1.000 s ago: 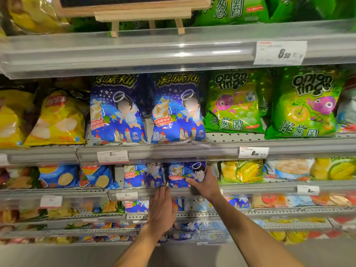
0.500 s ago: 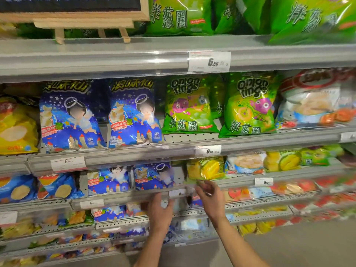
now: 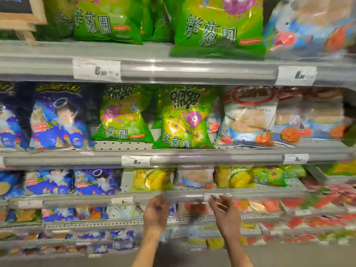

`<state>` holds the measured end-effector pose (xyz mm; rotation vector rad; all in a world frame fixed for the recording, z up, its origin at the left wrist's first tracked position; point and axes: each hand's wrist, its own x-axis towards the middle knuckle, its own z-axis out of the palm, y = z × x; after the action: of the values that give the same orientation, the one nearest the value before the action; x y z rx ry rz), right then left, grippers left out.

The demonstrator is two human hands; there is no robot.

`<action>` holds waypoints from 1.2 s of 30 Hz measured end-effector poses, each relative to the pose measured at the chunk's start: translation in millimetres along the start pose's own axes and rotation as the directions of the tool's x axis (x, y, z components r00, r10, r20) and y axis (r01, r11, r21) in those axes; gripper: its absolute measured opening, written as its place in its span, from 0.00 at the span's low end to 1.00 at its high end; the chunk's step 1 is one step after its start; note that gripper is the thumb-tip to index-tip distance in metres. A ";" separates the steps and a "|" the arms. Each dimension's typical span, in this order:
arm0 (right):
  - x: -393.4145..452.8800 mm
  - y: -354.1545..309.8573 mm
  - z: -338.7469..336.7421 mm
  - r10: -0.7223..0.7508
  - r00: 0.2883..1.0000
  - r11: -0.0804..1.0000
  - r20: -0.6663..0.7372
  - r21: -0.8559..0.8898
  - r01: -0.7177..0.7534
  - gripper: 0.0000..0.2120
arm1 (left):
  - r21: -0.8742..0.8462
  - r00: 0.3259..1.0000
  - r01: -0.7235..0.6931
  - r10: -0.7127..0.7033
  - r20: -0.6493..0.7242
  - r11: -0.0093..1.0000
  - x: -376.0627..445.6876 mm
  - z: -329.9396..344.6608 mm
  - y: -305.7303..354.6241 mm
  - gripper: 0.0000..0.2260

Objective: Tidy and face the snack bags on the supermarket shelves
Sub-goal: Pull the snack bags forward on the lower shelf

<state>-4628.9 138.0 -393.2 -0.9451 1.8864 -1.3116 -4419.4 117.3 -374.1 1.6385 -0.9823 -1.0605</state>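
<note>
Snack bags (image 3: 152, 179) just above both hands' (image 3: 156, 213) (image 3: 225, 214) blurred grips, grip state unclear.

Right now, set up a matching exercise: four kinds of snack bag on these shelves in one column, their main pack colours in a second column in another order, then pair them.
Bags:
1. onion rings bag on the middle shelf
2. angel-cartoon bag at the left of that shelf
3. durian snack bag on the shelf below
4. prawn cracker bag with a red ring at its top

Colours:
A. yellow
B. mostly white
C. bright green
D. dark blue

Pairs: 1-C, 2-D, 3-A, 4-B
</note>
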 end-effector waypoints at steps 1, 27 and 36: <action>11.0 3.7 -11.7 0.010 1.000 1.000 0.005 -0.001 -0.010 0.16 | -0.005 0.999 -0.031 0.031 -0.015 0.999 -4.2 14.9 4.0 0.10; 166.2 0.4 -87.2 -0.124 0.981 0.980 0.148 -0.137 0.145 0.44 | 0.274 0.956 -0.281 0.293 -0.002 0.920 44.5 123.4 39.3 0.39; 194.8 13.2 -85.1 -0.105 0.948 0.973 0.300 -0.167 0.161 0.51 | 0.212 0.962 -0.269 0.253 0.102 0.939 88.1 125.6 22.6 0.33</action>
<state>-4805.3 18.9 -401.1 -1.3084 1.7637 -1.0130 -4513.3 -4.0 -396.4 1.5994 -1.3691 -0.8579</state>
